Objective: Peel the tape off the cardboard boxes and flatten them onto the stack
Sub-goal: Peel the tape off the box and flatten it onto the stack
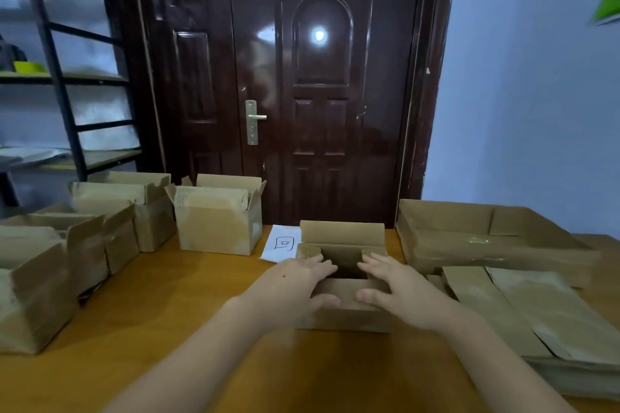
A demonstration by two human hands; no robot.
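On the tabletop [188, 305] the small brown cardboard box [344, 278] stands open-topped with nothing seen inside its dark hollow, left hand [295, 288] and right hand [401, 292] each with grip spread, fingers pressing its flaps.

Box interior [342, 265]: floor in shadow, contents cannot be told; near wall partly covered by both hands [295, 282]; left-hand box [30, 292] cut off by the frame edge; flattened stack [550, 318] cut off at right; paper sheet [281, 243] partly hidden behind the box, its drawn mark too small to read; shelf items [27, 65] blurred
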